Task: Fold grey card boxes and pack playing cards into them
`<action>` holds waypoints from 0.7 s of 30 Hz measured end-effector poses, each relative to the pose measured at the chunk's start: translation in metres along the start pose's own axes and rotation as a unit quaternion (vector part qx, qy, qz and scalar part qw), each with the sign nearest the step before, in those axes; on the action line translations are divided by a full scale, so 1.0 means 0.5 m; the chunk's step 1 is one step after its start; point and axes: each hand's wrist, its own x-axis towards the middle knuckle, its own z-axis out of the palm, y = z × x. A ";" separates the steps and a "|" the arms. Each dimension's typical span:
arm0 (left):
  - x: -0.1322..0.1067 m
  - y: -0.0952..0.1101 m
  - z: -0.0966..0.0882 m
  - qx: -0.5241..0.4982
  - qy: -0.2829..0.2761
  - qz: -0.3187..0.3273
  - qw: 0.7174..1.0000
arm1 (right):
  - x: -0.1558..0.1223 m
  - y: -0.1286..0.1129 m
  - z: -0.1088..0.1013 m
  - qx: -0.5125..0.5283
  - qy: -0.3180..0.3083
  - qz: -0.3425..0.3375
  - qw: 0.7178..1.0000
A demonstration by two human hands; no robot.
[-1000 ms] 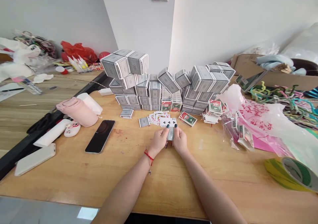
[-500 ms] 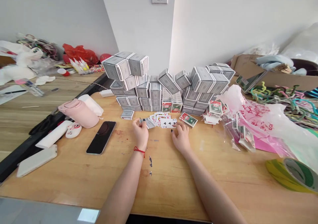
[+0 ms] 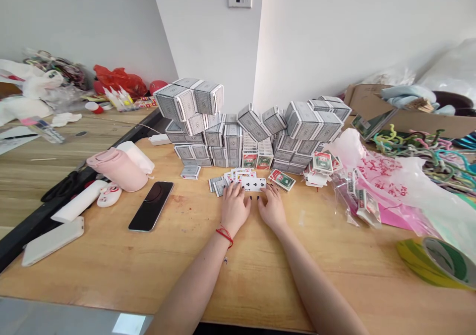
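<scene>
My left hand [image 3: 235, 207] and my right hand [image 3: 272, 207] lie flat on the wooden table [image 3: 238, 265], side by side, fingers stretched toward a small heap of loose playing cards [image 3: 240, 180]. The fingertips touch the near edge of that heap; a face-up club card [image 3: 253, 184] lies between them. Neither hand holds anything. A red string is tied round my left wrist. Behind the cards rises a wall of grey patterned card boxes [image 3: 253, 132].
A black phone [image 3: 151, 205], a pink bottle [image 3: 117, 169] and white cases lie to the left. Red-and-green card packs [image 3: 281, 179], pink and clear plastic bags [image 3: 375, 181], tape rolls [image 3: 439, 261] and a cardboard box [image 3: 401, 112] fill the right.
A second ago both hands held a small stack of cards together. The left hand set cards down at the left, then both hands came to rest flat at the heap.
</scene>
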 end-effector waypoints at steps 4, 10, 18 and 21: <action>-0.003 -0.005 0.002 -0.001 -0.030 0.013 0.999 | 0.004 -0.001 -0.002 0.075 0.034 0.042 0.996; -0.003 -0.006 0.004 -0.035 -0.029 0.039 0.998 | 0.011 0.007 -0.002 0.245 0.131 0.163 0.947; 0.000 -0.009 0.007 -0.070 -0.015 0.042 0.996 | 0.016 0.012 -0.005 0.295 0.163 0.216 0.916; 0.001 -0.008 0.007 -0.073 -0.011 0.041 0.996 | 0.019 0.015 -0.003 0.299 0.200 0.211 0.909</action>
